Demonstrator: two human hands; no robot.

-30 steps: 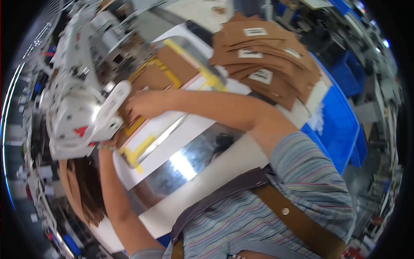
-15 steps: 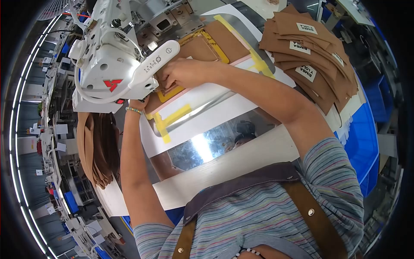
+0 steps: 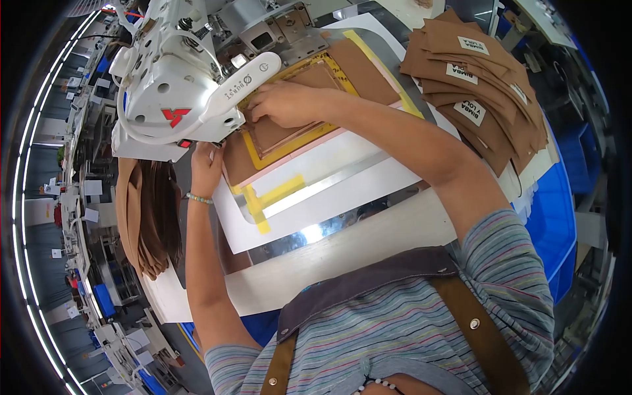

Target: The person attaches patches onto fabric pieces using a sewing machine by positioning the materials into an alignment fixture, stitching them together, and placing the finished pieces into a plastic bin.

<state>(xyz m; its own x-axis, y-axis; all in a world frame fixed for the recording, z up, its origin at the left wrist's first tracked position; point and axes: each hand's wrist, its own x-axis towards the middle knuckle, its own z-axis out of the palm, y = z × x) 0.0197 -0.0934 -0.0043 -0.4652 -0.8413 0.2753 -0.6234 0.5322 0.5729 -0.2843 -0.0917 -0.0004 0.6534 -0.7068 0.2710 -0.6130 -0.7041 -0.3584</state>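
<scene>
A white sewing machine (image 3: pixel 164 99) stands at the upper left, its head over a flat template with a yellow frame (image 3: pixel 299 148). Brown panels (image 3: pixel 368 72) lie in the template, and white paper (image 3: pixel 342 187) shows beneath it. My right hand (image 3: pixel 289 105) rests over the framed brown area beside the machine head. Its fingers are curled together, and anything in them is hidden. My left hand (image 3: pixel 207 170) is at the template's left edge below the machine head. Its fingers are bent closed against the brown panel's edge, partly hidden; what they grip is unclear.
Brown pieces with white labels (image 3: pixel 471 112) are fanned out at the right. More brown pieces (image 3: pixel 148 224) hang at the left table edge. A shiny metal plate (image 3: pixel 336 224) lies in front of the paper, and a blue bin (image 3: pixel 553 217) stands at the right.
The template and paper have slid toward me and slightly right, covering more of the metal plate. My left hand shows more beside the machine head; my right hand stays near it, fingers curled.
</scene>
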